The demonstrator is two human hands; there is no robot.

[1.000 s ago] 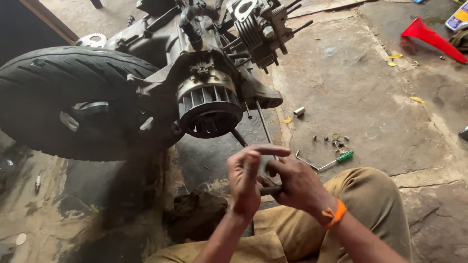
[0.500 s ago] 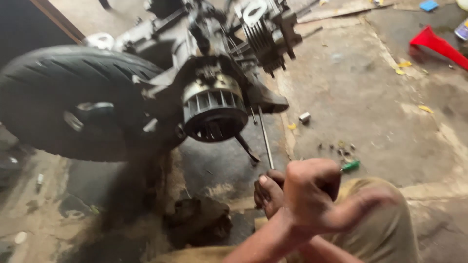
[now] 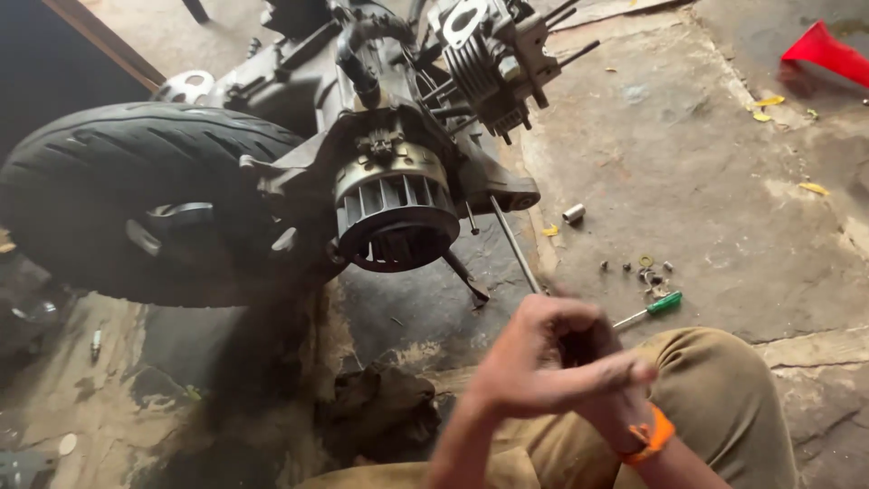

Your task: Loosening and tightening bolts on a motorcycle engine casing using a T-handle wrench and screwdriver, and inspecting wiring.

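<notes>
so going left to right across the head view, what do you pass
black rubber tyre → round finned metal engine fan → small metal cylinder on the floor → green-handled screwdriver → red plastic piece

Bare concrete floor lies open right of the engine; loose small fasteners and screwdriver clutter it.

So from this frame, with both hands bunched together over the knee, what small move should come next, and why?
Probably part the hands and steady them. The left hand covers the right hand in a blur above the khaki-trousered knee, so whatever they hold cannot be made out. The green-handled screwdriver and the small loose washers and nuts lie close by on the concrete floor.
</notes>
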